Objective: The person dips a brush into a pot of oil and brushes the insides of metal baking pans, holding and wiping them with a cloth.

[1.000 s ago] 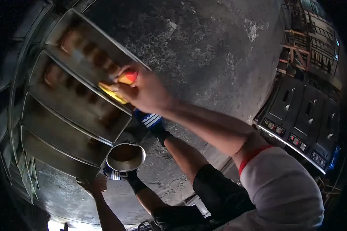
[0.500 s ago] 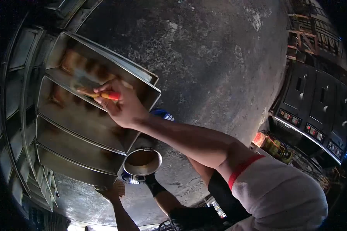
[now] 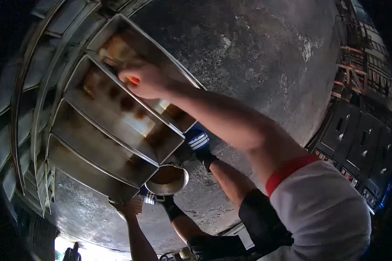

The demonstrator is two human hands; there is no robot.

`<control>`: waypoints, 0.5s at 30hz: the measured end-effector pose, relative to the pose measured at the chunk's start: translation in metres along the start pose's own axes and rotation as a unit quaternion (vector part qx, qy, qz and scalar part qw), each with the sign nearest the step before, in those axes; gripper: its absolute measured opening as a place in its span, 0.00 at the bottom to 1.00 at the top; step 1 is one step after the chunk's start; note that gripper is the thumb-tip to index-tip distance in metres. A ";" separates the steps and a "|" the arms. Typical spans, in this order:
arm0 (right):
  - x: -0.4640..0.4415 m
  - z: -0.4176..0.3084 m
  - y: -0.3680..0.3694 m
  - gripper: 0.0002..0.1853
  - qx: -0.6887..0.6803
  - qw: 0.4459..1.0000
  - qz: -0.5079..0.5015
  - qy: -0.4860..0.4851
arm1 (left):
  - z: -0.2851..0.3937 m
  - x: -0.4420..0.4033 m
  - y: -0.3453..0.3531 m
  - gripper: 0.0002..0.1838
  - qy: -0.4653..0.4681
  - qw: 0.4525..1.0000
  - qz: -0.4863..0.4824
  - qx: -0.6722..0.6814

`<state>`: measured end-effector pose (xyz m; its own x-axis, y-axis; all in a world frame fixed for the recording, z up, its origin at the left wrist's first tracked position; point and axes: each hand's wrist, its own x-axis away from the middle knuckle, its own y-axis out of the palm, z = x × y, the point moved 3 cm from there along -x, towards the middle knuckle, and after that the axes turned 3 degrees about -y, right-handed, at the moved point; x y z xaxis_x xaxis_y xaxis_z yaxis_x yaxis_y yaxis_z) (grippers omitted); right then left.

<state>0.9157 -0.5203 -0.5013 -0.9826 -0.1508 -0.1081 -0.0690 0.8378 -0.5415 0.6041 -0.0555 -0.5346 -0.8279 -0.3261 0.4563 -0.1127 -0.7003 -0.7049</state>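
Note:
My right hand (image 3: 146, 81) is closed around a paintbrush (image 3: 134, 80) with a red-and-yellow handle. Its bristle end reaches into the uppermost trough of a joined set of metal loaf pans (image 3: 102, 130), and motion blurs it. Brown, oily-looking stains mark the insides of the pans. At the set's lower edge, my left hand (image 3: 125, 208) grips the metal, its fingers partly hidden. A round metal pot (image 3: 166, 191) with brown contents stands beside the pans' near corner.
More metal pans (image 3: 30, 100) are stacked along the left. A black oven-like unit (image 3: 357, 139) with handles and control panels is at the right, near a wooden rack (image 3: 350, 65). My feet in blue-and-white footwear (image 3: 198, 140) rest on the worn concrete floor (image 3: 248, 78).
The pan set has tilted and shifted up and right in view. My right hand has moved up with the paintbrush, deeper into the uppermost trough. My left hand stays at the lower edge.

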 end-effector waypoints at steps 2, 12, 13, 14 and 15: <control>0.054 -0.016 -0.027 0.09 0.078 0.988 -0.113 -0.074 | 0.001 0.002 0.001 0.38 -0.009 1.000 0.008 0.009; -0.131 -0.008 -0.013 0.10 0.311 0.881 -0.325 -0.148 | 0.020 0.009 -0.001 0.36 -0.118 0.993 -0.007 0.010; -0.148 -0.007 -0.016 0.07 0.354 0.829 -0.359 -0.243 | 0.020 0.005 0.001 0.37 -0.150 0.986 -0.007 0.066; -0.160 -0.018 -0.024 0.04 0.380 0.812 -0.386 -0.220 | 0.030 0.007 0.000 0.37 -0.133 0.991 0.005 0.020; -0.173 -0.035 -0.036 0.01 0.406 0.791 -0.414 -0.195 | 0.033 0.014 -0.001 0.38 -0.118 0.993 0.014 -0.025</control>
<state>1.0818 -0.5059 -0.4339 -0.5204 -0.7541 0.4006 -0.3714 -0.2226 -0.9014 0.6102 -0.0800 -0.5094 -0.6800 -0.4894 0.5460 -0.1231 -0.6579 -0.7430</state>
